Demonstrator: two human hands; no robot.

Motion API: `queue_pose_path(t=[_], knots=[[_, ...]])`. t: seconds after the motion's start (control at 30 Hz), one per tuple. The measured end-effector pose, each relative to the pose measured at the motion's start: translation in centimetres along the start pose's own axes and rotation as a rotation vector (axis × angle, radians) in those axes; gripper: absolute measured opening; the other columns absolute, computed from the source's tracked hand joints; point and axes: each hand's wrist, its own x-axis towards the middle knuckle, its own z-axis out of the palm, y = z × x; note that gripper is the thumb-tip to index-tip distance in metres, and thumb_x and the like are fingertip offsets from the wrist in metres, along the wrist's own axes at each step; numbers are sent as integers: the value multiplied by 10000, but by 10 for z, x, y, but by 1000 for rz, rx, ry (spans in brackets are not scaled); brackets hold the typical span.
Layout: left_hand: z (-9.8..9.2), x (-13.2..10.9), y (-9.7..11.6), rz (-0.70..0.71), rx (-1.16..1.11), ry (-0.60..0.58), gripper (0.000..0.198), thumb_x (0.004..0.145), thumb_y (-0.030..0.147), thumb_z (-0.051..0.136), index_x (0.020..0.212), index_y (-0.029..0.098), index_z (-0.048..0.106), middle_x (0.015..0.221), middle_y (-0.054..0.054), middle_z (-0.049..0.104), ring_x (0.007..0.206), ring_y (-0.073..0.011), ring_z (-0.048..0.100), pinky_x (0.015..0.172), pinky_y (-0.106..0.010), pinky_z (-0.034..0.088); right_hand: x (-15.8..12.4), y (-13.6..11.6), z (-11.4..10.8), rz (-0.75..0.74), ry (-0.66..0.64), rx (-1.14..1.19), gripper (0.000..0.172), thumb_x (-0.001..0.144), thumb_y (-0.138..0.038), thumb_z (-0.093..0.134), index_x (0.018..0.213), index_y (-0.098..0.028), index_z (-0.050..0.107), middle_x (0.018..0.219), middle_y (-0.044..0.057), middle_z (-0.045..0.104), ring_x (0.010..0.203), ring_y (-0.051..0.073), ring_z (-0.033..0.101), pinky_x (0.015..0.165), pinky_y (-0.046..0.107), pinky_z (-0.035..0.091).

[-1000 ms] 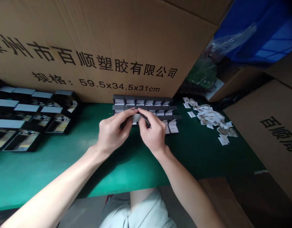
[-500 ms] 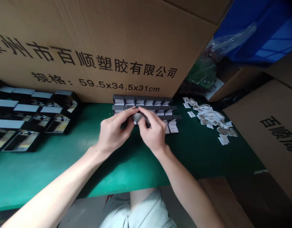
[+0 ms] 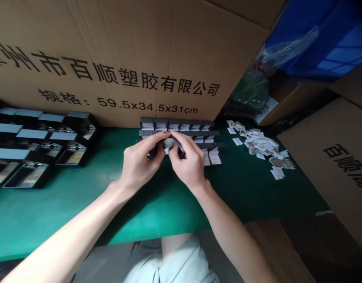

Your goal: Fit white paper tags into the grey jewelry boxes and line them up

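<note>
Both hands meet in front of me around one small dark box, which looks like a jewellery box, with a pale inside (image 3: pixel 168 143). My left hand (image 3: pixel 141 159) is closed on its left side, thumb and forefinger pressed to it. On the other side, my right hand (image 3: pixel 188 159) grips it the same way, its thumb near the pale inside. The fingers hide most of the box. Directly behind and beside the hands stand rows of similar small dark boxes (image 3: pixel 179 125), lids up, with white inserts. To the right lies a loose pile of small white inserts (image 3: pixel 259 144).
Larger black cases with open fronts (image 3: pixel 72 152) stand in rows on the left of the green table (image 3: pixel 134 212). A big printed carton (image 3: pixel 125 47) rises along the back. Another carton (image 3: pixel 340 157) stands at the right, with a blue bin (image 3: pixel 322 43) behind.
My hands stay in nearly the same place. The right thumb and fingers have shifted slightly on the box, and a little white now shows below the pale inside.
</note>
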Motion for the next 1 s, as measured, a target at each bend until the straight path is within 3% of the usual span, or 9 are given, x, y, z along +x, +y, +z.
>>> queue_pose_path(t=[0.2, 0.7, 1.0], knots=[[3, -4, -1, 27, -32, 20, 371, 943, 96, 574, 1236, 253, 738, 1268, -31, 783, 992, -179, 789, 879, -250, 623, 1, -2, 0, 14, -15, 34, 425, 930, -34, 462, 1250, -228, 665, 1184, 72, 756, 1131, 171, 729, 1031, 283, 611], [3, -2, 0, 80, -20, 23, 399, 916, 50, 560, 1228, 235, 726, 1284, -31, 776, 1056, -182, 784, 926, -244, 619, 0, -1, 1, 22, 15, 63, 372, 924, -38, 508, 1207, -209, 679, 1169, 69, 772, 1103, 173, 741, 1010, 276, 612], [0, -3, -1, 155, -21, -14, 404, 929, 32, 509, 1209, 213, 736, 1361, -64, 736, 1212, -201, 729, 1026, -279, 592, -4, 1, 1, 91, -96, 35, 391, 946, -85, 524, 1285, -235, 650, 1228, 55, 766, 1149, 205, 739, 1057, 337, 606]])
